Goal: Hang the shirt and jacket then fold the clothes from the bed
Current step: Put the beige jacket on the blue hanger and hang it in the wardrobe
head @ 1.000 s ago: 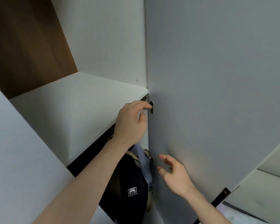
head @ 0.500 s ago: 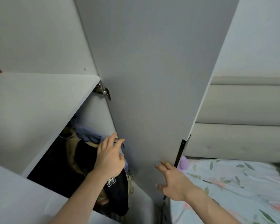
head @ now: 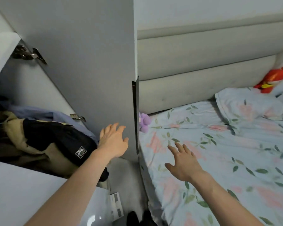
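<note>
Your view has swung down and to the right, off the shelf and top hinge, so the bed now fills the right side. Your left hand has dropped from the upper hinge to the wardrobe door, fingers spread beside the dark jacket. Your right hand has left the door and now reaches out flat over the floral sheet.

Beside the grey wardrobe door, the bed sheet is pale blue with pink flowers and green leaves; inside hang a black-and-tan jacket and a lavender-blue shirt.
</note>
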Demonstrator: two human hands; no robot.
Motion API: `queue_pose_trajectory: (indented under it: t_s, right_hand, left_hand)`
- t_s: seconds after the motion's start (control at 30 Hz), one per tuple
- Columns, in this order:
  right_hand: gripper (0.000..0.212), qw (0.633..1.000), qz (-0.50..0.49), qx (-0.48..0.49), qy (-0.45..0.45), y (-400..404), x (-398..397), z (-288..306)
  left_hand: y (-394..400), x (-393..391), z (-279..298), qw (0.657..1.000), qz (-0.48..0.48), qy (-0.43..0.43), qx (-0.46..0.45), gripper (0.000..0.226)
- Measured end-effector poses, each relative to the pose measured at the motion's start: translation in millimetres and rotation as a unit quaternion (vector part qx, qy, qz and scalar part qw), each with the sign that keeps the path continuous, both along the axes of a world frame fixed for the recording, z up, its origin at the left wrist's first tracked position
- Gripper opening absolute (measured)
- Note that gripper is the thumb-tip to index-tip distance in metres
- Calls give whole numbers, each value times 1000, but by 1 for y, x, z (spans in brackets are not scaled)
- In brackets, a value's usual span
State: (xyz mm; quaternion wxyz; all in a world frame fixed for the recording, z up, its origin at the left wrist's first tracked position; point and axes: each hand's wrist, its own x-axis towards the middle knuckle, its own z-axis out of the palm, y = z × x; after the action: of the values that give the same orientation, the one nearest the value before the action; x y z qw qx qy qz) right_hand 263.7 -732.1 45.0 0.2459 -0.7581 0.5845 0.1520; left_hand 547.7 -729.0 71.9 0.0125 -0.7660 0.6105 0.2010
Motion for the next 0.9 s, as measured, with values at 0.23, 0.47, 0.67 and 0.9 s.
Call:
queue_pose_trajectory:
  t_s: [0.23, 0.47, 0.67, 0.9]
  right_hand:
    - [80, 990, -142, 1, 1, 79, -108, 8]
    - [79, 963, -270, -3, -15, 195, -226, 20]
    - [81, 928, -371, -11, -22, 297, -315, 33]
    - [80, 858, -511, -33, -28, 411, -363, 48]
  left_hand:
    - [33, -109, 25, 979, -203, -11, -11, 56]
    - [78, -245, 35, 943, -332, -11, -33, 59]
    - [137, -359, 39, 904, -426, 28, -33, 57]
    - [188, -448, 46, 840, -541, 30, -15, 58]
